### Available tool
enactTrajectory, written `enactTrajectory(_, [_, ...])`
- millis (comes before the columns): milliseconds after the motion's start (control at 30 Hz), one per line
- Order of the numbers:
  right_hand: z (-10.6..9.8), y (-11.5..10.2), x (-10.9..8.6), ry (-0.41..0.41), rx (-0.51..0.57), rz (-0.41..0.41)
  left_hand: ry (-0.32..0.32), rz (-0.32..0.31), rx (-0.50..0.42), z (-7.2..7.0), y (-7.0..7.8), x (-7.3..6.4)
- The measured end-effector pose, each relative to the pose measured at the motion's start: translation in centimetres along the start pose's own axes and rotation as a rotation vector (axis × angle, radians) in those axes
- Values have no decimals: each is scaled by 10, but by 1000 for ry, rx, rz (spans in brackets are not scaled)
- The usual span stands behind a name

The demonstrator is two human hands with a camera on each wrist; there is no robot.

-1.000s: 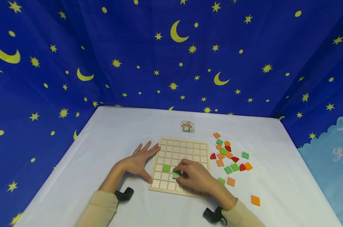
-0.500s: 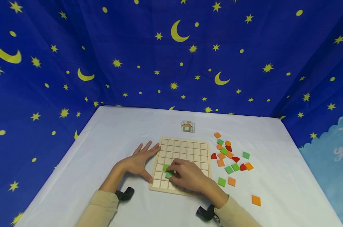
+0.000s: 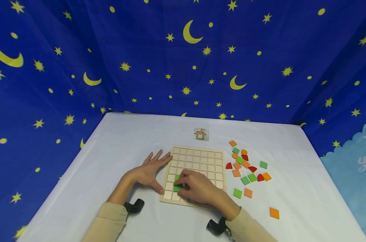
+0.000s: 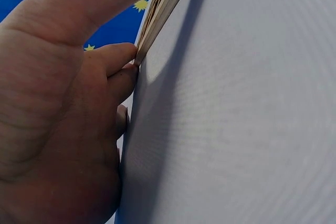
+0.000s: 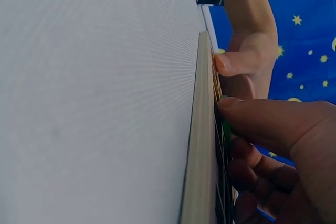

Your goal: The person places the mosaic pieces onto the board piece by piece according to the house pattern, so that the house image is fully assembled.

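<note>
A wooden grid board lies on the white table. My left hand rests against its left side, fingers spread, with the thumb near the lower left corner; the left wrist view shows fingertips touching the board's edge. Over the lower left cells, my right hand pinches a green square tile between thumb and fingers. Directly above that tile on the board is a lighter green square tile, partly covered by the fingers. In the right wrist view the pinched tile shows only as a thin green edge.
To the board's right lie several loose tiles: orange squares, green squares, red quarter-circles and orange circles. One orange square lies apart, nearer the front. Behind the board is a small pattern card. A blue starry curtain surrounds the table.
My right hand has moved left across the board with the green tile, bringing it from the column beside the lighter green tile to just below it. The left hand has stayed in place.
</note>
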State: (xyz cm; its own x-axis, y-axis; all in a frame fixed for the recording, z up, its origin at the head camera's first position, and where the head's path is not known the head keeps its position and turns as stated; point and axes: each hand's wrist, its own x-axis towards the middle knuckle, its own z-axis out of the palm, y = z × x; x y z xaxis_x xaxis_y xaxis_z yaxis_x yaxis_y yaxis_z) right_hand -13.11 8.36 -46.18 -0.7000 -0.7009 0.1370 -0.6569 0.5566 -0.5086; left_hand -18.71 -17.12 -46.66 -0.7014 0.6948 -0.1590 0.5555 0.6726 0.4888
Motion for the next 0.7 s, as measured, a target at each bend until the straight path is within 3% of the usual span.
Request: enactTrajectory(700, [3, 3, 3, 31, -50, 26, 8, 24, -14, -2, 2, -1])
